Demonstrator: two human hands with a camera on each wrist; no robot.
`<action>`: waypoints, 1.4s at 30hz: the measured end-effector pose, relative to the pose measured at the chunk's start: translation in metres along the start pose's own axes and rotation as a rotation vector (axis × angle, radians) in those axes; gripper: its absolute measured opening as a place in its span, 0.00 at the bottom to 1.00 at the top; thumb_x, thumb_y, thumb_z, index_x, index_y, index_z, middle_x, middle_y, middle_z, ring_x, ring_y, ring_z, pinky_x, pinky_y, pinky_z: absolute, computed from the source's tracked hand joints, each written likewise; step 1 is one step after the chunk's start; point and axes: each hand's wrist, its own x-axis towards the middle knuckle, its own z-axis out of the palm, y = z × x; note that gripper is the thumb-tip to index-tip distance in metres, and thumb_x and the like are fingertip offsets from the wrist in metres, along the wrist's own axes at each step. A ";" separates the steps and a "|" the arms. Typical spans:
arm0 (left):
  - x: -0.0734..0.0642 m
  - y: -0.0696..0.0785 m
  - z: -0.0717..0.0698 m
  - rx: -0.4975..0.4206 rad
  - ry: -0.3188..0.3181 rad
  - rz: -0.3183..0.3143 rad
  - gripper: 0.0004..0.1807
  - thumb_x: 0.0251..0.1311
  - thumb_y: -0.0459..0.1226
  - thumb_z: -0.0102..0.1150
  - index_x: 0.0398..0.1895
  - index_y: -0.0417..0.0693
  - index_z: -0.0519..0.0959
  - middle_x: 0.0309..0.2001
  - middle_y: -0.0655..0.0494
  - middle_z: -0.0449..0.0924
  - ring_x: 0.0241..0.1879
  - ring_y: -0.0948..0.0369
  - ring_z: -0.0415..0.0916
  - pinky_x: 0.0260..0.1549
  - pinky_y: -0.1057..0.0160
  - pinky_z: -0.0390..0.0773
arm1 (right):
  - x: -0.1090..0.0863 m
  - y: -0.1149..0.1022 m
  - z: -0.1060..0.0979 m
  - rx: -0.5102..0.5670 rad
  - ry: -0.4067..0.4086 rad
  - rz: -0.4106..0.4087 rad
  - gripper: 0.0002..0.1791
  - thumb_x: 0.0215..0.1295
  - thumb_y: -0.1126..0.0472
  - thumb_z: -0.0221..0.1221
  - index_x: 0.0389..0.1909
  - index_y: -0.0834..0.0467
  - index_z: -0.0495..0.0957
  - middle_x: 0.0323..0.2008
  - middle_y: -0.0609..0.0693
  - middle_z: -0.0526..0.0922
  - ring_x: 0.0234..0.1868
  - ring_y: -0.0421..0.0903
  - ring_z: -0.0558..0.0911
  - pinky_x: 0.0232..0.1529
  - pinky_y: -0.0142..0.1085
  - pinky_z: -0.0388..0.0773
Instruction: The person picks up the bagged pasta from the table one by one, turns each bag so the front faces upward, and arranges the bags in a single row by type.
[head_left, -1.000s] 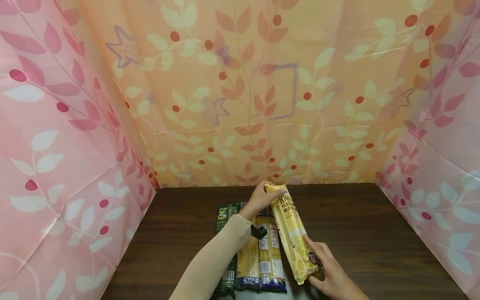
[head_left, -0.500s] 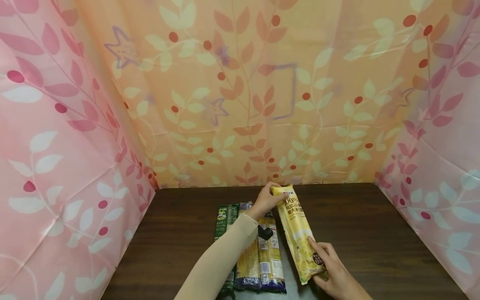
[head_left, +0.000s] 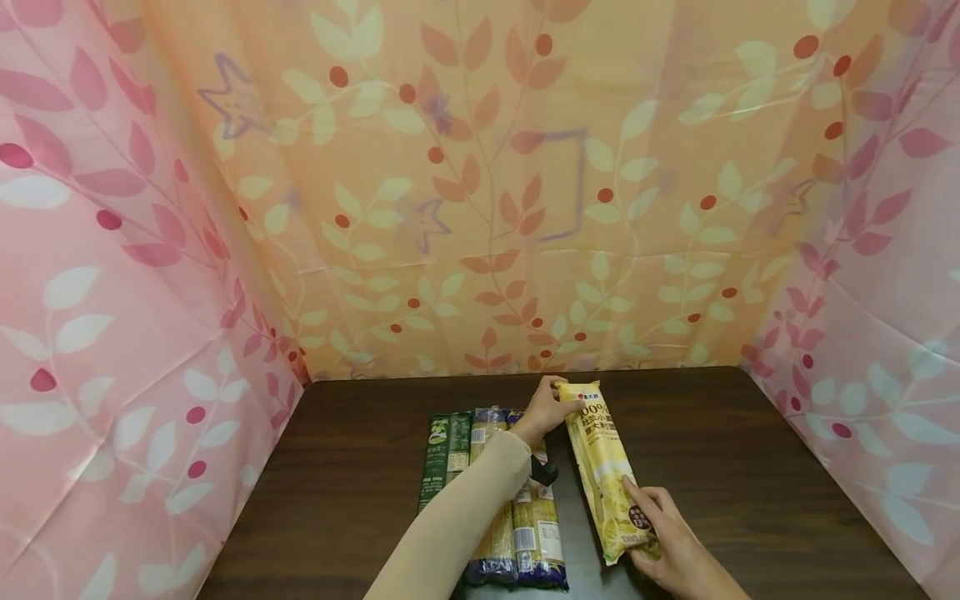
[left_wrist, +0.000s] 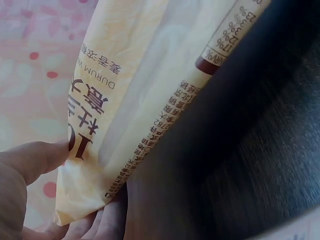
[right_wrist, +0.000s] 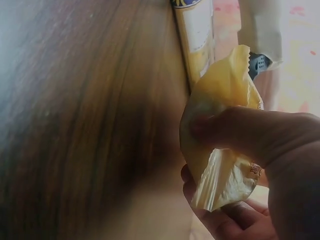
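Observation:
Both hands hold a yellow pasta packet [head_left: 602,467] slightly tilted in the head view, to the right of the other packets. My left hand [head_left: 547,410] grips its far end; in the left wrist view the thumb [left_wrist: 37,159] lies on one side and the fingers [left_wrist: 102,222] on the other. Around the near end, my right hand [head_left: 670,533] has its thumb [right_wrist: 235,127] on one face and the fingers [right_wrist: 235,220] behind. A green packet [head_left: 438,454] and two clear spaghetti packets with blue ends, one [head_left: 492,546] beside the other [head_left: 536,533], lie in a row, partly behind the left forearm.
A dark wooden table [head_left: 337,483] bears everything. Patterned cloth [head_left: 480,183] hangs behind it, with pink cloth at both sides. Bare wood shows right of the yellow packet and left of the green one. A black device [head_left: 543,472] sits at the left wrist.
Both hands have shifted the yellow packet a little to the right, widening the gap to the row. Its printed front now turns more toward the camera. The head view has moved slightly.

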 end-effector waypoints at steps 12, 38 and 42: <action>0.009 -0.004 0.011 -0.032 -0.050 -0.050 0.29 0.70 0.40 0.73 0.68 0.47 0.70 0.66 0.40 0.72 0.59 0.47 0.78 0.57 0.45 0.81 | -0.005 0.009 -0.001 0.028 -0.017 0.042 0.59 0.38 0.81 0.80 0.78 0.72 0.65 0.54 0.58 0.73 0.43 0.33 0.70 0.31 0.30 0.68; 0.007 -0.001 0.019 -0.011 -0.146 -0.102 0.47 0.73 0.38 0.68 0.87 0.42 0.52 0.82 0.42 0.61 0.80 0.44 0.61 0.74 0.43 0.67 | 0.004 0.014 -0.006 -0.097 -0.019 0.221 0.51 0.39 0.73 0.84 0.70 0.73 0.74 0.52 0.54 0.78 0.48 0.39 0.80 0.39 0.32 0.80; 0.006 0.002 0.013 0.070 -0.181 -0.084 0.44 0.75 0.41 0.67 0.86 0.39 0.56 0.81 0.41 0.62 0.80 0.43 0.61 0.74 0.43 0.68 | 0.005 0.014 -0.009 -0.095 -0.039 0.235 0.51 0.40 0.71 0.86 0.70 0.73 0.75 0.52 0.54 0.78 0.47 0.40 0.80 0.40 0.33 0.80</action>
